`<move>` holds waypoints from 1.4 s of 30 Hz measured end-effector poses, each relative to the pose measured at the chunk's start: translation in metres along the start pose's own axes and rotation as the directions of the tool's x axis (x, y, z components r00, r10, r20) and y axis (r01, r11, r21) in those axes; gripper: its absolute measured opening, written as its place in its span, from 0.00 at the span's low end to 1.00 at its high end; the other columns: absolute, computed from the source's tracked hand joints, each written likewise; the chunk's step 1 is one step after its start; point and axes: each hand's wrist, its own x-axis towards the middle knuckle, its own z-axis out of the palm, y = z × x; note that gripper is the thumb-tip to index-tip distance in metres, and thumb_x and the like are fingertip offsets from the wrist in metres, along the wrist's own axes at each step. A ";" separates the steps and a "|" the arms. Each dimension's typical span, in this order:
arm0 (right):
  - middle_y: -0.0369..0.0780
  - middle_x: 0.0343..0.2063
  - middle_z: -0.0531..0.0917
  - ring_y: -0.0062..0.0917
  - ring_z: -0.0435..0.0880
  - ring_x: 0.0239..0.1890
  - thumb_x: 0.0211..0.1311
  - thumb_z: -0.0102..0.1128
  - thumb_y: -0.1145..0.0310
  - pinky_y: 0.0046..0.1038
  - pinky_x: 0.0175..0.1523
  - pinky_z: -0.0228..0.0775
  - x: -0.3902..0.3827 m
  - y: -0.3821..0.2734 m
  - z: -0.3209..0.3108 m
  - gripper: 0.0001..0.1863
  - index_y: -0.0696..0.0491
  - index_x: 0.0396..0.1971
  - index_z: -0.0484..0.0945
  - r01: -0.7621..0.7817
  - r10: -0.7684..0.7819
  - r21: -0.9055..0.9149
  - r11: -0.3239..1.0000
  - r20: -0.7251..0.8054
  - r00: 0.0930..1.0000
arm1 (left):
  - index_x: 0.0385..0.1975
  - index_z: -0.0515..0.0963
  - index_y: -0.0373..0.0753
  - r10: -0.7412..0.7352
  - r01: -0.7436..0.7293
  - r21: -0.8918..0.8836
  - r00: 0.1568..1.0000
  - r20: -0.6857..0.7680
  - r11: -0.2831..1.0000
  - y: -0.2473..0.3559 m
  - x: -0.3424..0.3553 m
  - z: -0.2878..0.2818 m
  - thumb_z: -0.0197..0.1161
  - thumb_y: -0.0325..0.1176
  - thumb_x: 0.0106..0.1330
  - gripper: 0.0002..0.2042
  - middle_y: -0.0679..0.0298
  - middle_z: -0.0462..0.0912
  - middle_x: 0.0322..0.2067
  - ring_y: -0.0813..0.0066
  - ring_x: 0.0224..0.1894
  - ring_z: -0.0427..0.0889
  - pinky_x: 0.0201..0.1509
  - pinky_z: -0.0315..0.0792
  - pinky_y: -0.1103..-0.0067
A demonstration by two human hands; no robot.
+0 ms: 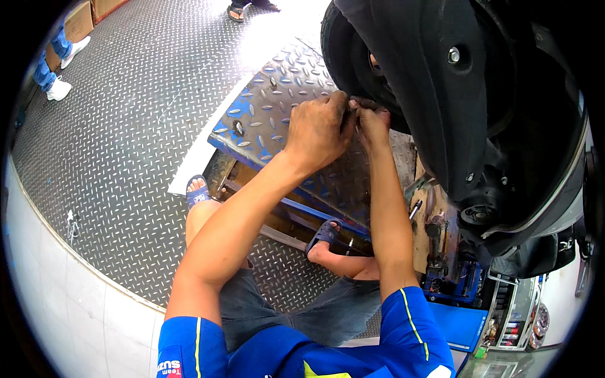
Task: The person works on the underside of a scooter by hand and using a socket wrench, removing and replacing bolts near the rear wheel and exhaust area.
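My left hand (318,129) is closed, fingers curled and thumb pinched, over a raised diamond-plate platform (258,107) with worn blue paint. Close against it, my right hand (374,126) has its fingertips pinched too; whatever is between the fingers is hidden or too small to name. Both hands are beside a black tyre (340,53) and the dark plastic underside (428,75) of a vehicle, which fills the upper right.
Two other people's feet show: white shoes (58,88) at left, dark sandals (236,12) at top. Cardboard boxes (75,19) stand top left. Tools (435,246), a blue toolbox (457,324) and a parts tray (507,315) are lower right. My sandalled feet (324,236) are below the platform.
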 end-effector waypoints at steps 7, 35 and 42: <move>0.45 0.38 0.90 0.31 0.87 0.38 0.58 0.69 0.79 0.34 0.48 0.76 -0.014 0.001 -0.057 0.07 0.64 0.37 0.85 -0.078 -0.079 -0.508 0.858 -0.281 0.956 | 0.29 0.75 0.34 0.023 -0.023 0.020 0.999 -0.037 1.000 0.006 0.000 -0.009 0.68 0.30 0.61 0.09 0.46 0.81 0.22 0.41 0.28 0.83 0.31 0.75 0.57; 0.44 0.33 0.88 0.34 0.85 0.35 0.70 0.62 0.71 0.36 0.45 0.74 -0.030 0.011 -0.026 0.09 0.62 0.38 0.84 0.182 -0.456 -0.722 0.667 -0.202 0.867 | 0.29 0.75 0.34 0.022 -0.023 0.021 0.999 0.030 1.000 0.003 -0.001 0.006 0.69 0.31 0.60 0.09 0.46 0.81 0.21 0.41 0.27 0.83 0.30 0.75 0.57; 0.51 0.46 0.86 0.41 0.85 0.43 0.70 0.64 0.68 0.39 0.51 0.73 -0.012 -0.007 0.012 0.14 0.65 0.43 0.82 0.410 -0.574 -0.511 0.756 -0.214 0.790 | 0.34 0.78 0.34 -0.027 0.022 0.038 0.993 0.118 0.999 0.001 -0.004 0.014 0.67 0.30 0.61 0.08 0.46 0.83 0.25 0.41 0.31 0.84 0.33 0.77 0.56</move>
